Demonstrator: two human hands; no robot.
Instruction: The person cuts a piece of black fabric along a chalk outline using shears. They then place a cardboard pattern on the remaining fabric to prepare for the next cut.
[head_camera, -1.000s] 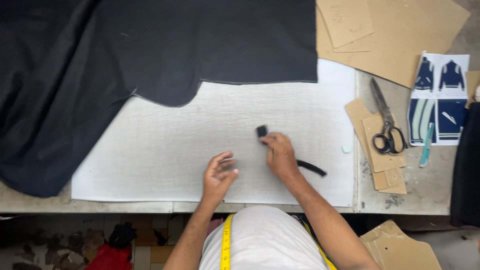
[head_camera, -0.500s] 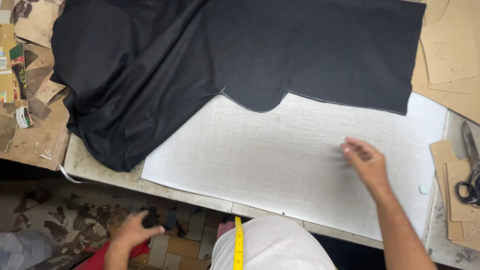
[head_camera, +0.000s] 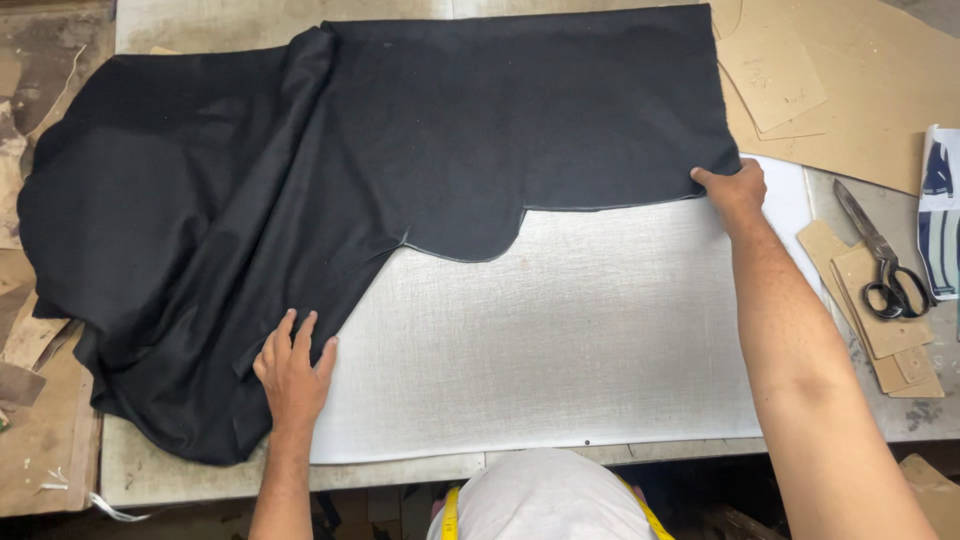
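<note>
A large black cloth (head_camera: 400, 170) lies spread over the worktable, bunched in folds at the left. Under it lies a white woven sheet (head_camera: 560, 330), bare in the middle and front. My left hand (head_camera: 293, 368) rests flat, fingers apart, on the black cloth's lower left part beside the white sheet's edge. My right hand (head_camera: 737, 190) pinches the black cloth's lower right corner at the far right of the white sheet.
Brown card pattern pieces (head_camera: 850, 80) lie at the back right. Black-handled scissors (head_camera: 882, 262) rest on smaller card pieces (head_camera: 880, 320) at the right, next to a printed sheet (head_camera: 940, 220). Card scraps (head_camera: 30, 340) lie at the left edge. A yellow tape measure (head_camera: 450, 510) hangs round my neck.
My left hand came up from below the table edge onto the black cloth. My right hand moved from the white sheet to the cloth's right corner. The view shifted.
</note>
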